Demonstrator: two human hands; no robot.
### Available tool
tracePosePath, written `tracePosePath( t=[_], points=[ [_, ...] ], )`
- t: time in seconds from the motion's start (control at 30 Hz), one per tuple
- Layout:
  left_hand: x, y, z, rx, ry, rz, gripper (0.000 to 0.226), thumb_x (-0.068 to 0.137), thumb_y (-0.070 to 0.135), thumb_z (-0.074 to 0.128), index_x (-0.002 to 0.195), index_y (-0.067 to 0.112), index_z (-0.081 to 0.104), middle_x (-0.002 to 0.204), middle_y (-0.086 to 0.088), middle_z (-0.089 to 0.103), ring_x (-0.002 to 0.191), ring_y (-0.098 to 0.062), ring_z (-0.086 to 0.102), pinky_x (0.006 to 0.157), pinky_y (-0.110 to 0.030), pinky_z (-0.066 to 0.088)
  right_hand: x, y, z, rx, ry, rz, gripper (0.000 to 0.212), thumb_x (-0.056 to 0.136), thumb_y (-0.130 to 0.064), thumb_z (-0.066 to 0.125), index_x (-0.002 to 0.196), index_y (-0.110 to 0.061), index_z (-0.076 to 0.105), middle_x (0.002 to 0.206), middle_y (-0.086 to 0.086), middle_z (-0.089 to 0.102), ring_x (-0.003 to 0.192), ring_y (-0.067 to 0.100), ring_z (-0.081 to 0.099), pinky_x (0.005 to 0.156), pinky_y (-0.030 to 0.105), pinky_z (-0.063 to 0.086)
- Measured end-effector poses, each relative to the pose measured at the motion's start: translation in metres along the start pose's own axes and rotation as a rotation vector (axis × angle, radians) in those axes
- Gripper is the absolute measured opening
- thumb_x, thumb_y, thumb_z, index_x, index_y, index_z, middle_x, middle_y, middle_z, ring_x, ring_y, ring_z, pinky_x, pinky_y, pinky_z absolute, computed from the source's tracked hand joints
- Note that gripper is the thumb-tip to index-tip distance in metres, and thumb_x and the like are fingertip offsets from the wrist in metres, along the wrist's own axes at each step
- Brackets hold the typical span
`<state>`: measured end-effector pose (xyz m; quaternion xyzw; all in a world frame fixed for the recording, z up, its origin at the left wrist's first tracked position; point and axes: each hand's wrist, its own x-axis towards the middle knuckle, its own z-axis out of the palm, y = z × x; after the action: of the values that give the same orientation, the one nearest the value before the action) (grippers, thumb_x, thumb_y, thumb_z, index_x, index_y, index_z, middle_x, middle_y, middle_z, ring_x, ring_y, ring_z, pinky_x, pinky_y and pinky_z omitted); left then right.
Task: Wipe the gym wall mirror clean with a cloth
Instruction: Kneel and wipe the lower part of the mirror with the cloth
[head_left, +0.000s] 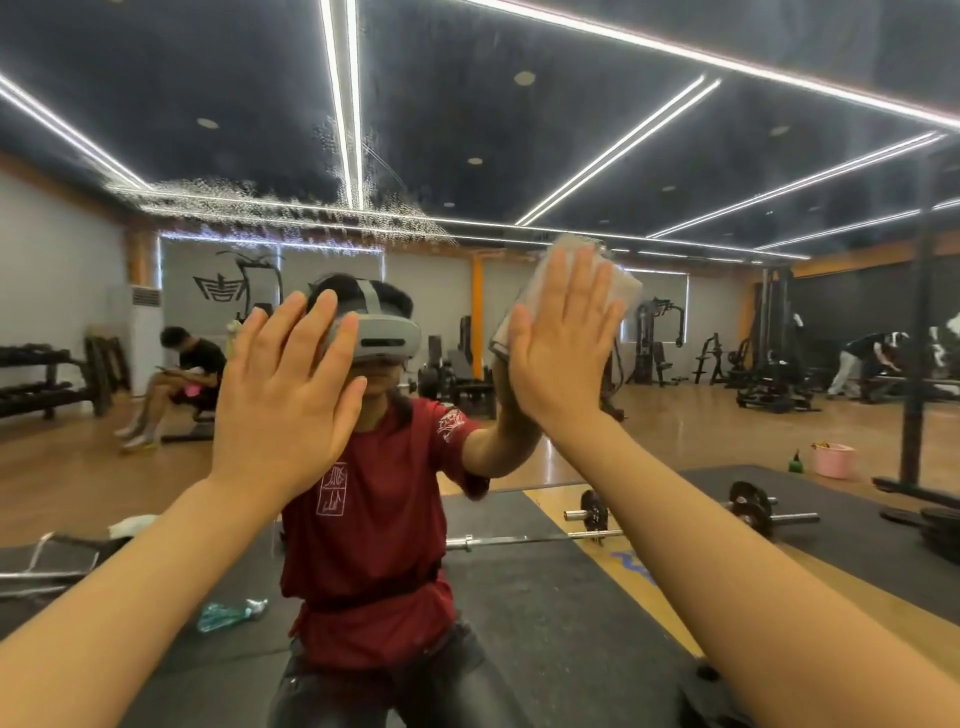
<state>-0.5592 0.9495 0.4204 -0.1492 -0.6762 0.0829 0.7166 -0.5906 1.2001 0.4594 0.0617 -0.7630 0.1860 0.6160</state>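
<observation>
Right now the big mirror (675, 156) fills the view, with wet spray drops (291, 208) at eleven o'clock. Reflected are a barbell (597, 535) at four o'clock and a pink bucket (832, 460) at three. Left hand (283, 395) lies flat, fingers straight. Right hand (563, 338) presses the cloth (621, 283) flat on the glass. I cannot read the shirt's writing.

The wooden gym floor (675, 431) shows in the mirror, with black rubber mats (524, 613) laid over it. A barbell (587, 525) with dark plates lies across the mats. A crumpled teal plastic bottle (231, 614) rests on the near mat. Farther off, a pink bucket (832, 460) stands on the wood beside a small green bottle (795, 462). A dumbbell rack (47, 382) stands at the left, and weight machines (660, 340) line the back wall.
</observation>
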Motion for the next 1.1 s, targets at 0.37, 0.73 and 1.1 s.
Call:
tracePosePath(
  t=[0.37, 0.73, 1.1],
  points=[
    [0.001, 0.003, -0.003, -0.019, 0.004, -0.024, 0.050, 0.096, 0.028, 0.052, 0.139, 0.003, 0.052, 0.145, -0.022, 0.046, 0.135, -0.042, 0.036, 0.120, -0.046, 0.013, -0.032, 0.068, -0.010, 0.000, 0.013, 0.262, 0.077, 0.094, -0.057, 0.004, 0.158, -0.014, 0.000, 0.166, 0.011, -0.004, 0.152, 0.028, -0.007, 0.121, 0.056, 0.001],
    [0.000, 0.002, -0.002, -0.023, -0.021, -0.022, 0.050, 0.097, 0.030, 0.050, 0.139, 0.003, 0.051, 0.146, -0.023, 0.045, 0.136, -0.043, 0.037, 0.117, -0.054, 0.020, 0.009, 0.079, -0.014, -0.095, 0.008, 0.069, 0.071, 0.100, -0.050, 0.010, 0.159, -0.011, 0.006, 0.166, 0.013, 0.001, 0.153, 0.029, -0.001, 0.123, 0.052, 0.004],
    [0.001, 0.003, -0.002, -0.015, -0.031, -0.025, 0.049, 0.099, 0.030, 0.045, 0.139, 0.002, 0.050, 0.145, -0.024, 0.045, 0.135, -0.043, 0.037, 0.116, -0.056, 0.021, -0.043, 0.098, -0.009, -0.027, 0.024, 0.252, 0.069, 0.101, -0.050, 0.005, 0.158, -0.011, -0.001, 0.166, 0.013, -0.006, 0.152, 0.029, -0.006, 0.122, 0.054, 0.003]
  ],
)
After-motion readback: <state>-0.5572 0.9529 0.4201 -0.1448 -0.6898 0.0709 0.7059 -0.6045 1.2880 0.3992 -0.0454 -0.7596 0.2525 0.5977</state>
